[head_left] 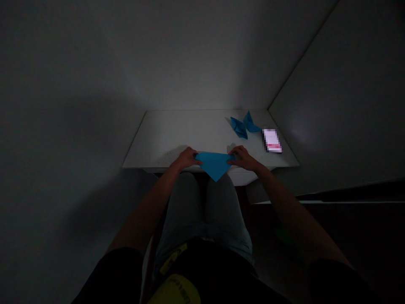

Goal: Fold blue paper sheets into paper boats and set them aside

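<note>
A folded sheet of blue paper point(215, 165) is stretched between my two hands at the front edge of the table, its pointed end hanging down toward my lap. My left hand point(188, 158) pinches its left corner, thumb over the paper. On the opposite corner my right hand point(243, 158) has a similar pinch. Beyond my right hand, two blue folded paper boats lie on the tabletop: the nearer boat point(238, 127) and, just behind and to its right, the other boat point(251, 123).
The narrow white table point(164, 135) meets a wall at its back and another wall at its right. A phone point(272, 140) with a lit, blurred screen lies near the right end. My legs point(186, 202) are under the front edge. The room is dim.
</note>
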`<state>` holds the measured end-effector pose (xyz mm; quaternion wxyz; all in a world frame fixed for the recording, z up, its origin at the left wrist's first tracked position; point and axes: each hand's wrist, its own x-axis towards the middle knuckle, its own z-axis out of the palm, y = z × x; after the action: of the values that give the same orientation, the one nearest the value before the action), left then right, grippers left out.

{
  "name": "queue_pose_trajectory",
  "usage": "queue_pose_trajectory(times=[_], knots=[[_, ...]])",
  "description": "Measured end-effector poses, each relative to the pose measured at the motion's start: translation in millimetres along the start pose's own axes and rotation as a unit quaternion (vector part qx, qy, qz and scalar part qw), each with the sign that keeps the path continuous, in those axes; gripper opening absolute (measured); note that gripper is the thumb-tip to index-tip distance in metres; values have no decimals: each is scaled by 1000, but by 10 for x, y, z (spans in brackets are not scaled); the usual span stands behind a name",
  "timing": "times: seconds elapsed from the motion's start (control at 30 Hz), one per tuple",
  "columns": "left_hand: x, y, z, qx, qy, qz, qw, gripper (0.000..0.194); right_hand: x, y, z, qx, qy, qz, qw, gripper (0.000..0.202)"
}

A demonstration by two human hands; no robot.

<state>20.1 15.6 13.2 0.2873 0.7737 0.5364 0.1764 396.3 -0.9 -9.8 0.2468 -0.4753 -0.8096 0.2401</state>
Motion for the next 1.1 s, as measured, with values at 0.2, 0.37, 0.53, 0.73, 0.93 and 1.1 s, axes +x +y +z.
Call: queue_pose_trajectory(times=[0.2,0.37,0.53,0.73,0.93,1.1], knots=[[-179,84,18,-24,23,25,999,23,-28,-49,20,23,36,-18,999,70],[-352,55,126,-37,73,96,992,12,-132,-212,33,7,33,-94,995,33],[-577,-38,231,3,126,161,979,16,-359,-288,62,-86,32,-144,985,42],[-752,-92,262,84,122,183,972,36,-480,-283,137,-133,31,-138,981,39],[-717,-54,255,45,118,163,979,23,-447,-458,216,-67,39,-139,987,33],[-466,27,233,-104,129,79,983,25,-247,-605,205,90,81,-21,992,37]])
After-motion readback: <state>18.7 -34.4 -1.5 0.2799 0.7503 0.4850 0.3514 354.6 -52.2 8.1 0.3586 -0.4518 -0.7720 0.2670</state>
